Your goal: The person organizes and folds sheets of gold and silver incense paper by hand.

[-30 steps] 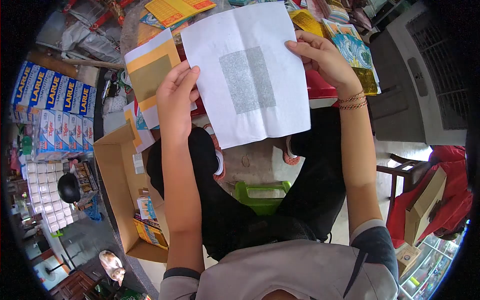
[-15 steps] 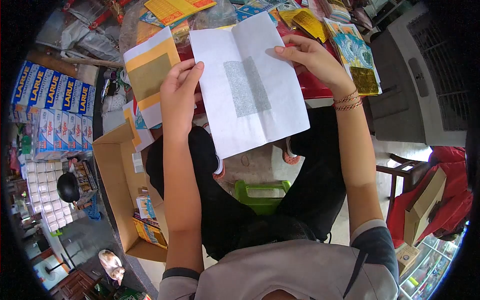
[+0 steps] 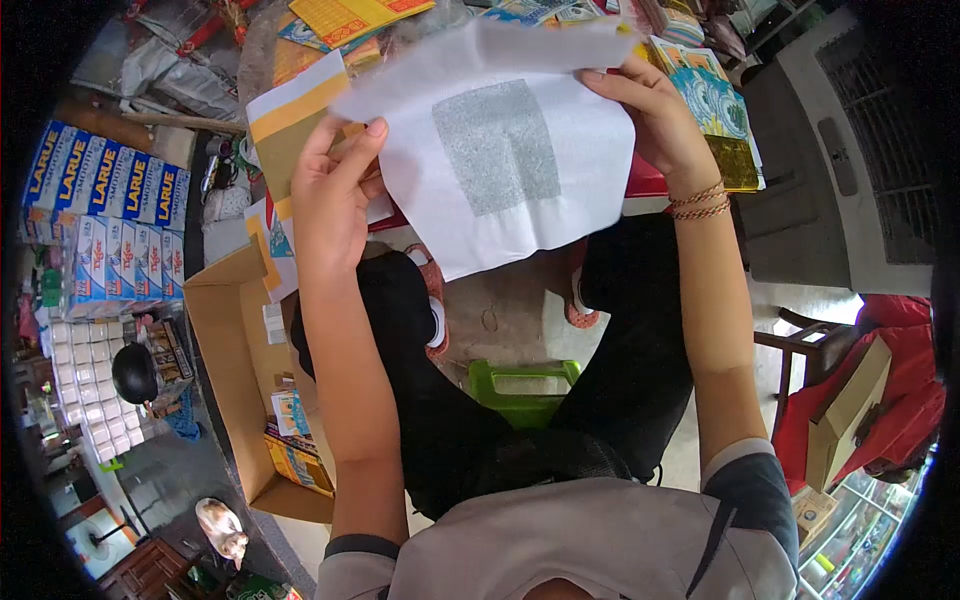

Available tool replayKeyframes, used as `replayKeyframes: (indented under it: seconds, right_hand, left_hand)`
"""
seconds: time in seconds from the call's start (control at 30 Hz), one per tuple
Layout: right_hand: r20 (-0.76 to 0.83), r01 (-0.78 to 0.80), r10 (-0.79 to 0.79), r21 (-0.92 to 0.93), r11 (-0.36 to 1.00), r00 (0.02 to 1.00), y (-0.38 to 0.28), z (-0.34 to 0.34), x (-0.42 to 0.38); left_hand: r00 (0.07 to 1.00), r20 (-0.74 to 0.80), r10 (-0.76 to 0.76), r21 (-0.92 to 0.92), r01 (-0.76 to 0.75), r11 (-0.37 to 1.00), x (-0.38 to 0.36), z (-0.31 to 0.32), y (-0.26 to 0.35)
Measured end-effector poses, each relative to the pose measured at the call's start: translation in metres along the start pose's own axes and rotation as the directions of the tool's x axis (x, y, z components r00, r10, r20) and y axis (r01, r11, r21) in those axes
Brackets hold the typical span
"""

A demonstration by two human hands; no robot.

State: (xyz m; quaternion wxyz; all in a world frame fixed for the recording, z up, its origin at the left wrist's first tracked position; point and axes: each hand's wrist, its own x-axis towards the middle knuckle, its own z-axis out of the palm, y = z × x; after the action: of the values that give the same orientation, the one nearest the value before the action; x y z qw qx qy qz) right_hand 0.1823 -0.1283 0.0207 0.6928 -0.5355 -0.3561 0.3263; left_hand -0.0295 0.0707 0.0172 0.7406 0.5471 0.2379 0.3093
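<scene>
A white sheet of paper (image 3: 590,150) with a grey, speckled square in its middle is stretched between my two hands above my knees. Its far edge is blurred and bends over. My left hand (image 3: 335,185) pinches the left edge between thumb and fingers. At the upper right edge, my right hand (image 3: 660,115) grips the paper the same way, with its fingers partly behind the sheet. Beside my left hand lies a stack of white and orange paper (image 3: 290,120) with a dull gold square, partly covered by the hand.
An open cardboard box (image 3: 225,350) with printed packets stands at my left. Colourful paper bundles (image 3: 705,100) lie at the table's right side. A green plastic stool (image 3: 525,395) is between my legs, and a cat (image 3: 222,530) lies on the floor at lower left.
The sheet has opened flatter and wider, and its centre fold is less sharp. My left hand has moved slightly left and down, my right hand slightly right. The far edge now curls.
</scene>
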Motion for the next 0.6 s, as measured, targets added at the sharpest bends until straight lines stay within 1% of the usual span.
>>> replayKeyframes:
  seconds: [0.03, 0.07, 0.1, 0.2, 0.23, 0.27, 0.3, 0.33, 0.37, 0.4, 0.43, 0.47, 0.5, 0.57, 0.6]
  right_hand:
    - [0.053, 0.037, -0.039, 0.048, 0.998, 0.998, 0.003, -0.003, 0.001]
    - [0.104, 0.071, -0.081, 0.097, 0.993, 0.991, 0.004, -0.004, 0.003]
    - [0.106, 0.071, -0.081, 0.097, 0.993, 0.991, 0.004, -0.005, 0.004]
    - [0.145, 0.051, -0.073, 0.153, 0.987, 0.987, 0.004, -0.007, 0.005]
    - [0.135, 0.066, -0.079, 0.101, 0.993, 0.988, 0.002, -0.007, 0.005]
    - [0.125, 0.081, -0.087, 0.048, 0.996, 0.988, 0.001, -0.007, 0.005]
    - [0.125, 0.081, -0.087, 0.048, 0.996, 0.988, 0.001, -0.007, 0.005]
    - [0.133, 0.107, -0.104, -0.018, 0.994, 0.986, 0.001, -0.007, 0.004]
    - [0.141, 0.133, -0.121, -0.083, 0.988, 0.983, 0.001, -0.007, 0.004]
    - [0.141, 0.133, -0.120, -0.084, 0.988, 0.983, 0.001, -0.008, 0.004]
    - [0.175, 0.102, -0.100, -0.004, 0.995, 0.980, 0.001, -0.009, 0.006]
    - [0.211, 0.067, -0.082, 0.075, 0.995, 0.974, 0.001, -0.010, 0.006]
    - [0.211, 0.067, -0.081, 0.074, 0.995, 0.974, 0.000, -0.011, 0.006]
    - [0.218, -0.040, 0.013, 0.118, 0.992, 0.976, -0.002, -0.012, 0.006]
    - [0.218, -0.040, 0.013, 0.118, 0.992, 0.976, 0.000, -0.011, 0.006]
  left_hand:
    - [1.000, -0.003, 0.001, 0.000, -0.001, 1.000, 0.001, -0.005, -0.001]
    - [0.997, 0.082, 0.012, -0.038, -0.009, 0.999, 0.002, -0.010, -0.002]
    - [0.986, 0.166, 0.026, -0.076, -0.013, 0.997, 0.003, -0.015, -0.003]
    - [0.986, 0.166, 0.032, -0.089, -0.018, 0.996, 0.005, -0.019, -0.006]
    - [0.986, 0.166, 0.031, -0.088, -0.017, 0.996, 0.004, -0.019, -0.005]
    - [0.989, 0.147, -0.006, -0.099, 0.021, 0.995, 0.002, -0.014, 0.000]
    - [0.991, 0.128, -0.043, -0.111, 0.057, 0.992, 0.001, -0.011, 0.003]
    - [0.991, 0.128, -0.043, -0.112, 0.057, 0.992, 0.002, -0.012, 0.003]
    - [0.982, 0.180, -0.059, -0.163, 0.089, 0.983, 0.003, -0.014, 0.002]
    - [0.970, 0.233, -0.072, -0.211, 0.123, 0.970, 0.004, -0.016, 0.001]
    - [0.970, 0.233, -0.073, -0.212, 0.123, 0.970, 0.004, -0.014, -0.002]
    - [0.982, 0.182, -0.049, -0.106, 0.069, 0.992, 0.004, -0.012, -0.005]
    - [0.991, 0.133, -0.020, 0.005, 0.019, 1.000, 0.004, -0.009, -0.008]
    - [0.991, 0.131, 0.002, 0.037, -0.007, 0.999, 0.001, -0.004, -0.008]
    - [0.991, 0.130, 0.024, 0.071, -0.033, 0.997, 0.000, -0.003, -0.008]
